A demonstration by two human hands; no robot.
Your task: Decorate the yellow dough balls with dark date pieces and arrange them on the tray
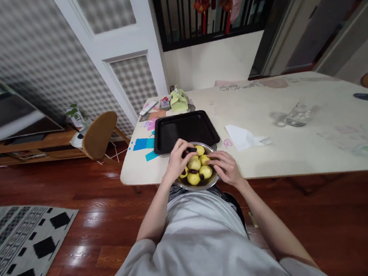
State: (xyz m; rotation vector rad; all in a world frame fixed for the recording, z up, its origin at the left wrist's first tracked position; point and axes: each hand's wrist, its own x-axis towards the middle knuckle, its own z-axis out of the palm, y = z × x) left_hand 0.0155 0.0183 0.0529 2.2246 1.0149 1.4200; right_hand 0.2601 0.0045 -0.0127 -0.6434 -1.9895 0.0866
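Note:
A round metal bowl [211, 181] stands at the near edge of the table [302, 152], holding several yellow balls [206, 171] and a few dark pieces. My left hand [177, 158] is curled at the bowl's left rim, its fingertips pinched on a dark piece [191, 150] over the yellow balls. My right hand [226, 165] rests on the bowl's right rim, fingers bent toward the balls. Just behind the bowl lies a black baking tray [183, 131], with nothing in it.
A white crumpled paper [243, 137] lies right of the tray. A clear glass [295, 117] lies farther right. A green box [179, 100] and a remote [148, 108] sit at the table's far corner. A wooden chair [99, 136] stands left; a patterned rug [22, 249] covers the floor.

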